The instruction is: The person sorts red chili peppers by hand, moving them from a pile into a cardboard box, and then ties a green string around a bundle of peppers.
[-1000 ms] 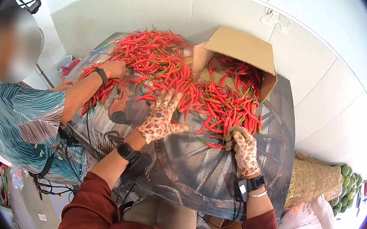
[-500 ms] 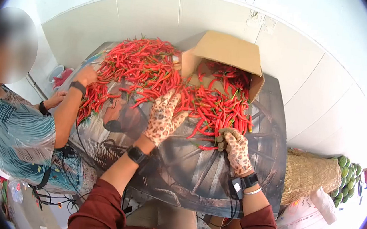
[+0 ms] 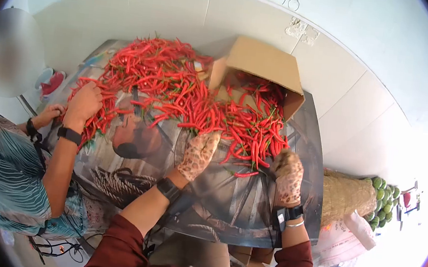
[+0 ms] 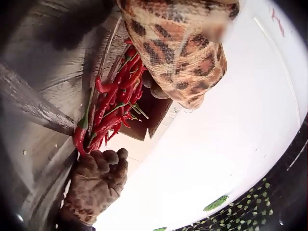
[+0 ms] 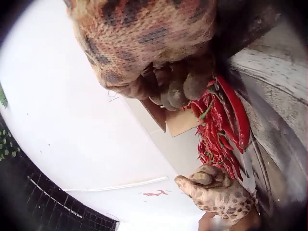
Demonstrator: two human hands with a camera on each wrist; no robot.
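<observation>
Red chili peppers (image 3: 153, 67) with green stems lie heaped across the table. My left hand (image 3: 199, 155), in a leopard-spotted glove, bends its fingers at the near edge of the heap. I cannot tell whether it pinches a pepper. My right hand (image 3: 288, 179), gloved alike, is curled just right of the pile, and no pepper shows in it. In the left wrist view its dark-stained fingertips (image 4: 111, 158) fold inward. A single chili (image 3: 245, 174) lies on the tabletop between my hands. The right wrist view shows long chilies (image 5: 233, 108) beyond my curled fingers.
A cardboard box (image 3: 266, 61) lies on its side at the back, chilies spilling from its mouth. At the left, another person's hand (image 3: 86, 102) reaches into the heap. The table (image 3: 215, 222) has a printed wheel pattern. A woven sack (image 3: 348, 199) and green fruit (image 3: 381, 200) are right of it.
My left hand has gone from spread fingers to bent ones at the pile's edge. My right hand has moved off the single chili, rightward. The other person's hand has shifted left.
</observation>
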